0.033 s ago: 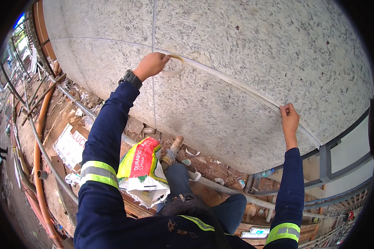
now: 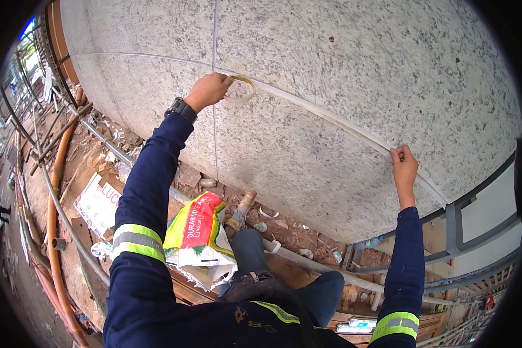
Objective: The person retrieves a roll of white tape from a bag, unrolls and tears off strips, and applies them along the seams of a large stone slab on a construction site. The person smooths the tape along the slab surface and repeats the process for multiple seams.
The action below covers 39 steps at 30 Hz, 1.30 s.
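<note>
My left hand [image 2: 209,91] grips a thin roll of masking tape [image 2: 251,93] at the wall, beside the crossing of two joints. From the roll a pale strip of tape [image 2: 330,119] runs tautly down to the right along the joint. At its other end my right hand [image 2: 404,160] pinches the strip between thumb and fingers against the stone. The wall [image 2: 307,162] is made of speckled grey-white slabs with narrow joints between them.
Below my left arm stands a red, yellow and white bag [image 2: 200,229]. Rubble and scraps line the wall's foot. A metal pipe [image 2: 313,265] runs past my legs, an orange pipe [image 2: 57,214] lies left, and a grey metal frame [image 2: 453,229] adjoins the wall at right.
My left hand and the tape roll have shifted very slightly to the left. My right hand stays in the same place.
</note>
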{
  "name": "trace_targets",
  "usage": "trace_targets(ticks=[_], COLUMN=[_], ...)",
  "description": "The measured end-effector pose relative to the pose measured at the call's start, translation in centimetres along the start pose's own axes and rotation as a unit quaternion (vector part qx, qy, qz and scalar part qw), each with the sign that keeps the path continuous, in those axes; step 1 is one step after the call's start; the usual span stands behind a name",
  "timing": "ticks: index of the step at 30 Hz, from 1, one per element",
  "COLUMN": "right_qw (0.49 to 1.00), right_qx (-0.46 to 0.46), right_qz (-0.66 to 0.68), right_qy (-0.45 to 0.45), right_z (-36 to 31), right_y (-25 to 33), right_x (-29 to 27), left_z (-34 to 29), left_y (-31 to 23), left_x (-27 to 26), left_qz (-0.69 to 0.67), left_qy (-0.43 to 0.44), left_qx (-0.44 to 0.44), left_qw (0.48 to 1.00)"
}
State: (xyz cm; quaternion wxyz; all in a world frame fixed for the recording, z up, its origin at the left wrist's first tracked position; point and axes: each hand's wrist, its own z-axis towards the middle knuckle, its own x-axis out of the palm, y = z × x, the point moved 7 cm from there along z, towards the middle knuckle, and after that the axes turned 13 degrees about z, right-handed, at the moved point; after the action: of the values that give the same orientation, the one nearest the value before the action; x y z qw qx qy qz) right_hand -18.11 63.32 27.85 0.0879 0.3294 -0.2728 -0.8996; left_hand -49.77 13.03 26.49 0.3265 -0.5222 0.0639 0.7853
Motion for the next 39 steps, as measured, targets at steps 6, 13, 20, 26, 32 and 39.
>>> trace_targets(ticks=[6, 13, 20, 26, 32, 39], right_qw=[1.0, 1.0, 1.0, 1.0, 1.0, 1.0], right_qx=[-0.014, -0.01, -0.017, -0.016, -0.009, -0.009], right_qz=[0.003, -0.012, -0.005, 0.005, -0.001, 0.0], right_qy=[-0.002, 0.001, 0.002, 0.006, 0.006, 0.0], right_z=[0.6, 0.4, 0.5, 0.5, 0.7, 0.6], right_y=[0.6, 0.4, 0.1, 0.4, 0.8, 0.1], right_x=[0.6, 0.2, 0.4, 0.4, 0.9, 0.6], left_z=[1.6, -0.9, -2.1, 0.2, 3.6, 3.1], left_y=[7.0, 0.1, 2.2, 7.6, 15.5, 11.7], left_x=[-0.9, -1.1, -0.7, -0.9, -2.2, -2.5], left_qz=[0.042, 0.09, 0.077, 0.176, 0.205, 0.109], left_qy=[-0.067, -0.09, 0.017, 0.004, -0.042, -0.223], left_qx=[-0.112, 0.141, 0.05, -0.044, -0.114, -0.033], left_qw=[0.991, 0.982, 0.996, 0.983, 0.971, 0.968])
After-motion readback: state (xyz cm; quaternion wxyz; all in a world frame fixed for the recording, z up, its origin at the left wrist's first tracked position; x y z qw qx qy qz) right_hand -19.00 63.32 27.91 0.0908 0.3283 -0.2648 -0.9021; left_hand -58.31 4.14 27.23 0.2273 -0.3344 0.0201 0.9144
